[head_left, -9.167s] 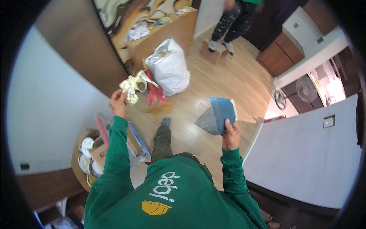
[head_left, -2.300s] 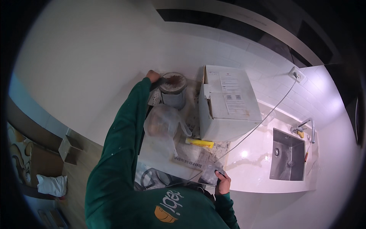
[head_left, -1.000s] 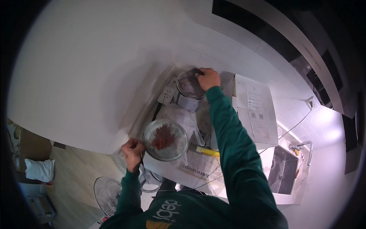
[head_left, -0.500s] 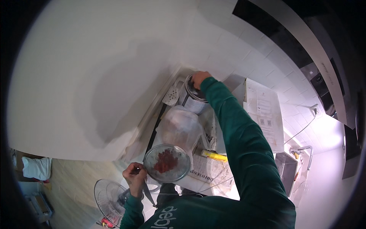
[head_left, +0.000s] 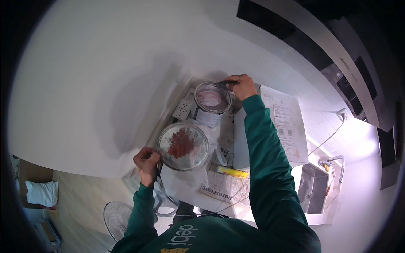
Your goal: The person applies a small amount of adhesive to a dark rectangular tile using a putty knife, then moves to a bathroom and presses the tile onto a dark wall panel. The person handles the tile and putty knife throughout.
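My left hand (head_left: 147,163) pinches the edge of a round fine-mesh sieve (head_left: 198,143) with a metal rim. A patch of reddish-brown powder (head_left: 180,144) lies on its mesh, and a dark strip hangs below my fingers. Further off, my right hand (head_left: 244,86) is closed round a dark-handled tool (head_left: 224,84) at the far rim of an open tin (head_left: 206,119). The tool's kind does not show clearly. Pale pinkish material (head_left: 209,98) is visible inside the tin. The sieve is held nearer to me than the tin, above translucent plastic sheeting (head_left: 213,145).
A white power strip (head_left: 182,109) lies left of the tin, beside the wall. A large white box (head_left: 284,124) stands to the right. Newspaper (head_left: 219,189) and a yellow packet (head_left: 233,172) lie on the worktop. Beyond are a sink (head_left: 314,189) and, lower left, a fan (head_left: 117,217).
My right hand has risen out of the tin and moved right with the dark-handled tool. The sieve in my left hand has moved forward, toward the tin.
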`<action>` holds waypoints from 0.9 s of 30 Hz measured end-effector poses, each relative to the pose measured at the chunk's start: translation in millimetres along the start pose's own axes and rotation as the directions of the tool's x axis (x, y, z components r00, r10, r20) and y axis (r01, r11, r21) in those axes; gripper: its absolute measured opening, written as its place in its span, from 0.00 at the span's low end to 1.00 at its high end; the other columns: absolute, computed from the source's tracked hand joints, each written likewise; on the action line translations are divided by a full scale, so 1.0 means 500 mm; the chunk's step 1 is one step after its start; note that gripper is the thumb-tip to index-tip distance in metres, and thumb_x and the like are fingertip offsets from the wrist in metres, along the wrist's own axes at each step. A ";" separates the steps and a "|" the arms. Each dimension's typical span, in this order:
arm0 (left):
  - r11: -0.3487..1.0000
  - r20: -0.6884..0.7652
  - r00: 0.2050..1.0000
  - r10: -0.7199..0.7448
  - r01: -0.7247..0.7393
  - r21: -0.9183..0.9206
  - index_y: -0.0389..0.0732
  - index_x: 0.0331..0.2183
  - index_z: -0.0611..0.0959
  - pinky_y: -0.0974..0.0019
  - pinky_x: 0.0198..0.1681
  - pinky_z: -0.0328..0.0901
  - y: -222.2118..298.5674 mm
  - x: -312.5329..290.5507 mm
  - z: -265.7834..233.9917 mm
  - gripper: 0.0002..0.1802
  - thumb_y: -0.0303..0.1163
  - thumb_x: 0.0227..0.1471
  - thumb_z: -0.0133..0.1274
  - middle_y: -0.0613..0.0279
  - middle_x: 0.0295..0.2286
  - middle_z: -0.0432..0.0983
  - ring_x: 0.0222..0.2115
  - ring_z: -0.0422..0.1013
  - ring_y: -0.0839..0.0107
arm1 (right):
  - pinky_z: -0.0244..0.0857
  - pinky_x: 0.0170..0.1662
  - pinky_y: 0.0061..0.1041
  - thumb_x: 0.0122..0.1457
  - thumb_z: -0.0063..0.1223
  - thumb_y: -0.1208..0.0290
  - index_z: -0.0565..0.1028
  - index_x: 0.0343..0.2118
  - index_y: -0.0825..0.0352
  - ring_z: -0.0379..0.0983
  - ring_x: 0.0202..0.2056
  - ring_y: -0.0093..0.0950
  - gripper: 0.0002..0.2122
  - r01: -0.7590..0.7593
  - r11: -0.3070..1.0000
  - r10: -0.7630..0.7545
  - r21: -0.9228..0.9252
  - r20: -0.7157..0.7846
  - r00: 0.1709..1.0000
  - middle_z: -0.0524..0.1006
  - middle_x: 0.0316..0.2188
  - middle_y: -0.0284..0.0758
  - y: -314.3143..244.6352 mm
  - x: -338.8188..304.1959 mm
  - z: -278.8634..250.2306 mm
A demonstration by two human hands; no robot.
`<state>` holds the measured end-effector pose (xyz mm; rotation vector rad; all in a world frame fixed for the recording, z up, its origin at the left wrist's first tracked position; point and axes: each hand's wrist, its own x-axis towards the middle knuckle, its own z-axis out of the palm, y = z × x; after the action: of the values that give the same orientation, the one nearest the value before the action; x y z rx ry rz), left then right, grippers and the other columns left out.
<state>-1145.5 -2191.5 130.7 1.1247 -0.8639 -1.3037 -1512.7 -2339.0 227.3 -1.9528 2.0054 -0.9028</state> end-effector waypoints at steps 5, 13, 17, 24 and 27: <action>0.999 0.040 0.999 0.005 -0.007 0.046 0.33 0.20 0.77 0.72 0.16 0.56 -0.001 0.073 0.070 0.07 0.27 0.42 0.54 0.65 0.15 0.70 0.13 0.63 0.78 | 0.68 0.42 0.23 0.50 0.62 0.78 0.83 0.37 0.64 0.76 0.34 0.25 0.10 -0.059 0.958 0.094 0.281 -0.112 0.989 0.82 0.30 0.36 0.006 -0.031 -0.033; 0.975 0.064 0.989 0.137 -0.146 0.168 0.28 0.18 0.80 0.65 0.24 0.63 -0.098 0.314 0.272 0.18 0.37 0.39 0.61 0.65 0.15 0.71 0.18 0.66 0.73 | 0.67 0.41 0.20 0.51 0.64 0.76 0.81 0.40 0.71 0.74 0.32 0.23 0.13 0.029 0.683 0.304 0.730 -0.320 0.897 0.81 0.31 0.34 -0.011 -0.123 -0.099; 0.911 0.143 0.947 0.288 -0.317 0.265 0.29 0.20 0.79 0.64 0.24 0.64 -0.183 0.425 0.369 0.17 0.36 0.38 0.61 0.63 0.17 0.72 0.19 0.66 0.72 | 0.66 0.42 0.19 0.52 0.63 0.77 0.80 0.41 0.73 0.74 0.33 0.22 0.13 0.004 0.603 0.384 0.798 -0.296 0.875 0.80 0.32 0.34 -0.023 -0.187 -0.125; 0.485 0.395 0.816 0.423 -0.572 0.662 0.53 0.28 0.85 0.55 0.34 0.66 -0.262 0.499 0.318 0.05 0.39 0.46 0.57 0.54 0.23 0.77 0.27 0.74 0.58 | 0.67 0.45 0.21 0.52 0.62 0.80 0.78 0.42 0.77 0.75 0.36 0.24 0.13 0.091 0.453 0.414 0.887 -0.300 0.859 0.80 0.35 0.36 -0.038 -0.313 -0.159; 0.211 0.528 0.726 0.441 -0.655 0.725 0.55 0.35 0.84 0.57 0.36 0.66 -0.252 0.481 0.271 0.10 0.43 0.49 0.56 0.55 0.23 0.77 0.29 0.74 0.59 | 0.67 0.46 0.22 0.53 0.62 0.79 0.78 0.42 0.77 0.75 0.36 0.24 0.14 0.098 0.367 0.439 0.925 -0.265 0.859 0.80 0.36 0.37 -0.057 -0.354 -0.153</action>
<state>-1283.5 -2437.9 19.5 1.2347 -2.0738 -0.2188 -1511.1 -2146.2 256.4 -0.8433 1.2222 -2.0201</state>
